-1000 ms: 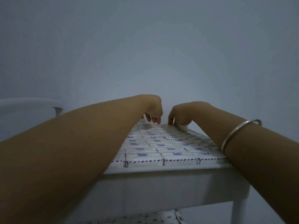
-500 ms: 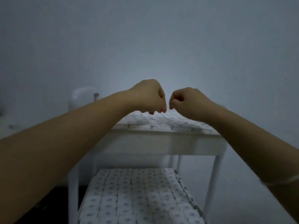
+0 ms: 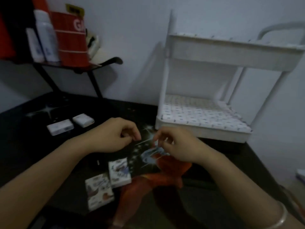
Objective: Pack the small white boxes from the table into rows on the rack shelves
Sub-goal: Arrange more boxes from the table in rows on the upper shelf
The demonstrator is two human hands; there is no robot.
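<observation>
Since half a second ago both hands have left the rack's top shelf and come down to the desk, and the view has swung down with them. Left hand and right hand hover at frame centre, fingers loosely curled, gripping nothing; blur on the right fingertips makes that reading less sure.

Four boxes lie on the desk: a near pair side by side at lower centre, just below the hands, and a far pair at centre left. Rack, right of frame: lower shelf packed in rows, top shelf seen edge-on.

Step in hand, probably: pick up the near pair. Best taken one per hand, pinched by the long sides and kept flat, ready to slide into a row. Nothing stands between the hands and that pair; the far pair needs a leftward reach.

Stand with bottles and red tub, upper left, is off the path. Bracelet on the right wrist.
</observation>
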